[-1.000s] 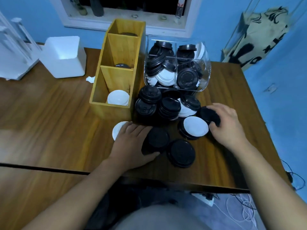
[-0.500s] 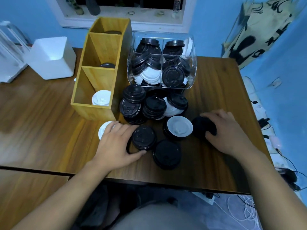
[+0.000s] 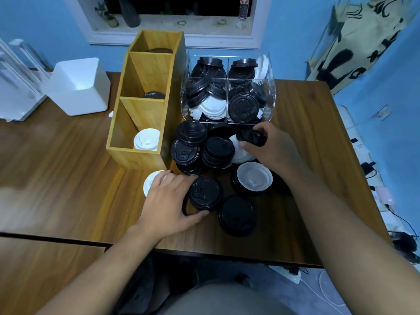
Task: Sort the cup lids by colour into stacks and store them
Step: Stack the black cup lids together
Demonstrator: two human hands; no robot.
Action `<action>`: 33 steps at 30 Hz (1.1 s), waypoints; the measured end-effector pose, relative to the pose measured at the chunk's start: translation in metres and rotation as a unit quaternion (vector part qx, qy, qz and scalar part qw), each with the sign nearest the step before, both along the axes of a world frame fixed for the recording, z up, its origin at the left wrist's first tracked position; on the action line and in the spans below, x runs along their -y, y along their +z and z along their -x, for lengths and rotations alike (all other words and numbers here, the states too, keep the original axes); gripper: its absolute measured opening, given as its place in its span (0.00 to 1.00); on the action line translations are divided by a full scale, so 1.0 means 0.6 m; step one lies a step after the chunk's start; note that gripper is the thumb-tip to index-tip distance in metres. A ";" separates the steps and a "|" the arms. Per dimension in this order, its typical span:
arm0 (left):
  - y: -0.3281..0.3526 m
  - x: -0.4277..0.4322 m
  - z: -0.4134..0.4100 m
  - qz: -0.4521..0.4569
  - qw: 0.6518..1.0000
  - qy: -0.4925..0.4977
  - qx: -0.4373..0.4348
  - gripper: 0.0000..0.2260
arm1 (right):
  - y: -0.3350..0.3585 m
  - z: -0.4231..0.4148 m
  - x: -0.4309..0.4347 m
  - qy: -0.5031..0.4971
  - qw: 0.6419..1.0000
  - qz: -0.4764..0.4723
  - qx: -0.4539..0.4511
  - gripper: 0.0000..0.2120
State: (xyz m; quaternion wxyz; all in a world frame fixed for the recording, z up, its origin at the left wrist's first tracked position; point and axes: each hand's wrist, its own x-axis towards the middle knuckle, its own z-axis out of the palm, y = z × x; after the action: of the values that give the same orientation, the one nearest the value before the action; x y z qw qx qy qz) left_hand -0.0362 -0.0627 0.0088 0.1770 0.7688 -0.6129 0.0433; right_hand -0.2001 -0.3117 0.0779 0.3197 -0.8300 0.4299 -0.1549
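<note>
Black and white cup lids lie piled on the wooden table [image 3: 68, 173] in front of a clear bin [image 3: 271, 87] full of mixed lids. My left hand [image 3: 169, 201] curls round a small stack of black lids [image 3: 205, 193], fingers on its far side and thumb on its near side. It also covers part of a white lid [image 3: 151, 180]. My right hand [image 3: 271, 144] holds a black lid [image 3: 252, 136] lifted over the pile, just in front of the bin. An upturned white lid [image 3: 254, 179] rests on a black one. Another black lid [image 3: 237, 215] lies nearest me.
A bamboo organiser [image 3: 145, 114] with three compartments stands left of the pile: white lids [image 3: 146, 139] in the near one, dark lids in the two behind. A white box [image 3: 78, 86] sits at the back left. The table's front edge runs just below my wrists.
My right hand has lifted the black lid from the table's right side and carried it back over the pile towards the bin. My left hand has kept its hold on the black stack.
</note>
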 end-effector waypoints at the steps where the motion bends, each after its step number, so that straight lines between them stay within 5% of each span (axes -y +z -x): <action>1: -0.001 0.000 -0.001 0.000 1.000 0.000 0.000 0.37 | 0.005 0.012 -0.005 -0.011 1.000 0.005 0.017 0.26; 19: -0.002 -0.001 -0.002 -0.007 1.000 0.003 0.016 0.38 | 0.002 0.115 -0.059 -0.135 0.967 -0.044 0.212 0.25; 27: -0.001 -0.001 -0.003 -0.015 1.000 0.006 0.023 0.37 | -0.043 0.264 -0.161 0.080 0.988 0.129 -0.014 0.36; 33: -0.005 0.000 -0.003 -0.011 1.000 0.003 0.028 0.36 | -0.070 0.291 -0.189 0.049 0.999 -0.008 -0.002 0.43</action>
State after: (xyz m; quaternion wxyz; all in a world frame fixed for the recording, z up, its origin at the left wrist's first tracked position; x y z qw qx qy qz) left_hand -0.0345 -0.0627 0.0058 0.1510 0.7708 -0.6161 0.0587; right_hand -0.3748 -0.1984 0.0359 0.3328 -0.8476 0.3912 -0.1336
